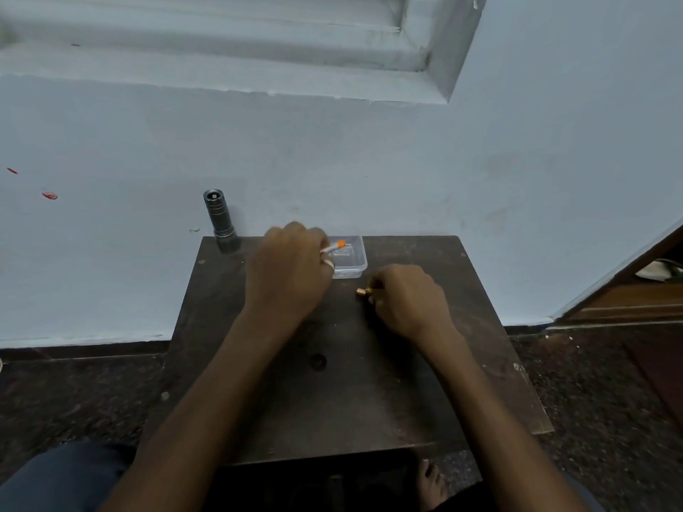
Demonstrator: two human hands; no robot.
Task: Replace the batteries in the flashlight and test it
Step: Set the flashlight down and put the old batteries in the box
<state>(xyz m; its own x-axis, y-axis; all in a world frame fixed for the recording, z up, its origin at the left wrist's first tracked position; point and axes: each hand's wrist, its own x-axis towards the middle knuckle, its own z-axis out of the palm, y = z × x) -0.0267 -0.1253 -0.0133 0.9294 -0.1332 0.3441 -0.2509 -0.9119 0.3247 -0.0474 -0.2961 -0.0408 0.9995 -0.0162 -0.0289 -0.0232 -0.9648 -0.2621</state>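
Pale blue wall behind, dark wooden table (332,382) pushed against it, speckled floor around. Use the tub (351,258), a small clear plastic one at the table's far edge, as your landmark.

Flashlight (220,220) stands upright well left of the tub, at the table's far left corner, one end up, touching neither hand. Whether its other end is capped or open can't be told.

Your left hand (288,271) sits just left of the tub, fingers curled shut on a battery (335,247), white with an orange tip. The tip pokes out over the tub's left rim. A pale ring or band shows at one finger.

Your right hand (406,301) rests on the table just in front of and right of the tub, fingers closed on a small brass-coloured piece (364,291). It could be a second battery or a flashlight part, too small to say.

Tub contents: nothing clearly visible besides the battery tip above it.

Progress, as a judgement: early to middle. You've got cells or parts in hand at the tub, either dropping old ones or picking new ones; direction can't be told. Flashlight isn't being worked on. Left to do: load batteries into the flashlight, close it, switch it on to test. No light visible from it now.
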